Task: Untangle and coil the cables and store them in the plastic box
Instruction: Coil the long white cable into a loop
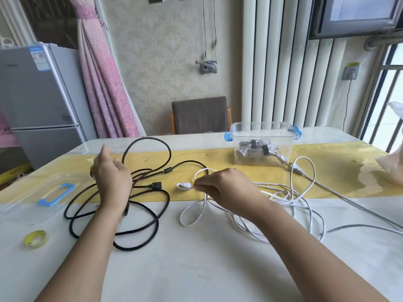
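A long black cable [152, 223] lies in loose loops on the table's left half, its plug [155, 185] near the middle. My left hand [112, 177] hovers over those loops with fingers spread, holding nothing that I can see. A tangled white cable [283, 199] spreads over the right half. My right hand [226, 188] pinches the white cable close to its small white connector [184, 185]. The clear plastic box [262, 147] with blue clips stands farther back on the right, holding a coiled grey cable [257, 150] bound with black straps.
The box's clear lid [43, 192] with a blue handle lies at the left. A roll of yellow tape [36, 238] sits near the left front. A grey cable [349, 201] runs across the right side. A yellow runner [239, 177] crosses the table; a chair [199, 115] stands behind.
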